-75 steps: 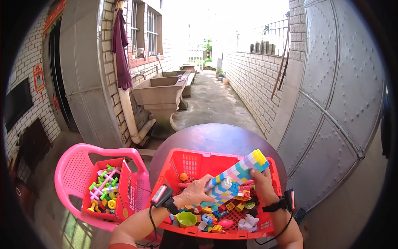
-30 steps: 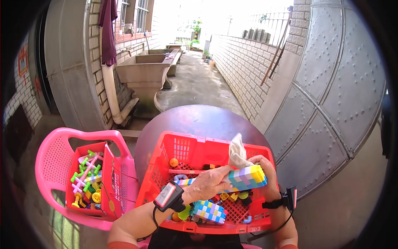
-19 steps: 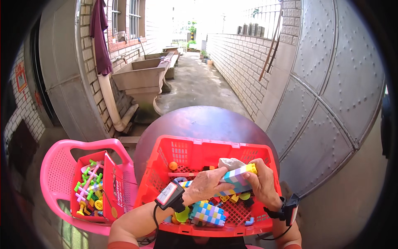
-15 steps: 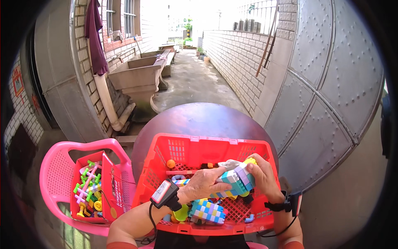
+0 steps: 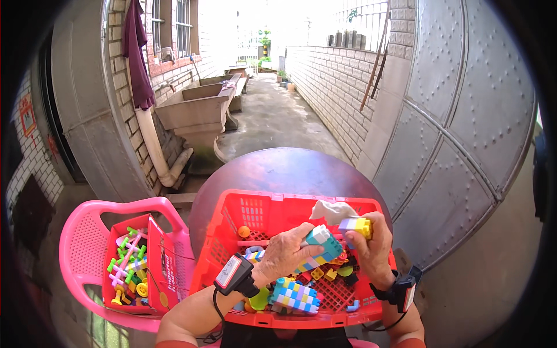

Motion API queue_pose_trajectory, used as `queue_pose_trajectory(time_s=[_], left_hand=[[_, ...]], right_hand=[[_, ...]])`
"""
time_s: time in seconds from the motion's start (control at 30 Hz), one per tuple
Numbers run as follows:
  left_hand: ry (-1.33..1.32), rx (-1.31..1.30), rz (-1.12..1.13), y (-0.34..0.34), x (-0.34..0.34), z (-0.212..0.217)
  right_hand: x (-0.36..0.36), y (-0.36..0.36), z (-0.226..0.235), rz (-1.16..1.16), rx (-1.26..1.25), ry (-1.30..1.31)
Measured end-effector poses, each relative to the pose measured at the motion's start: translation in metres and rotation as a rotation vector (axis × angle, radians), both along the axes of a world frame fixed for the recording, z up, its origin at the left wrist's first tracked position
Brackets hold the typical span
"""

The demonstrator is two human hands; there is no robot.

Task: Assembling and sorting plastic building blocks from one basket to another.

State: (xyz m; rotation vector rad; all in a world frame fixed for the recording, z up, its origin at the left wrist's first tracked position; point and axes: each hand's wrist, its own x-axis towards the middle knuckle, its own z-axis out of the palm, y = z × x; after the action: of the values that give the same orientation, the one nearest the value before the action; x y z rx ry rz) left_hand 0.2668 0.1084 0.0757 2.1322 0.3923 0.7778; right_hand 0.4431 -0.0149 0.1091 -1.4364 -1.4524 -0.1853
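My left hand point(image 5: 283, 255) is wrapped round a long stack of building blocks point(image 5: 326, 245), turquoise and white at its upper end, lying slanted over the basket. My right hand point(image 5: 376, 246) pinches a small piece of joined blocks point(image 5: 356, 225), yellow and lavender, apart from that stack. A crumpled whitish cloth point(image 5: 333, 211) hangs out beside this piece, seemingly in the right hand too; its grip is hidden. Beneath both hands stands a red plastic basket point(image 5: 325, 320). Inside it lies a block slab point(image 5: 295, 294) in blue, white and yellow, near the front wall.
The basket rests on a round dark table point(image 5: 278, 165). Left of it, a pink chair point(image 5: 81, 243) holds a red box point(image 5: 168, 272) of colourful toy pieces. Loose blocks, an orange ball point(image 5: 243, 231) and a light-blue pipe piece point(image 5: 353, 305) lie in the basket. A metal door point(image 5: 452, 156) stands at right.
The yellow and lavender piece has come off the stack's upper end and moved right with my right hand. The whitish cloth has shifted up and right. My left hand keeps the stack.
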Motion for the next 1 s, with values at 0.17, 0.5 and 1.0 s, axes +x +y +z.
queue_pose_trajectory(time_s=[0.17,0.5,1.0], left_hand=[[-0.084,-0.011,0.034,0.0,-0.002,0.003],[0.135,0.205,0.003,-0.007,-0.001,0.004],[0.281,0.086,0.002,-0.005,-0.002,0.008]], right_hand=[[0.008,0.011,-0.01,0.118,-0.254,0.126],[-0.007,0.017,-0.025,0.345,-0.363,0.084],[-0.012,0.017,-0.024,0.121,-0.128,-0.259]])
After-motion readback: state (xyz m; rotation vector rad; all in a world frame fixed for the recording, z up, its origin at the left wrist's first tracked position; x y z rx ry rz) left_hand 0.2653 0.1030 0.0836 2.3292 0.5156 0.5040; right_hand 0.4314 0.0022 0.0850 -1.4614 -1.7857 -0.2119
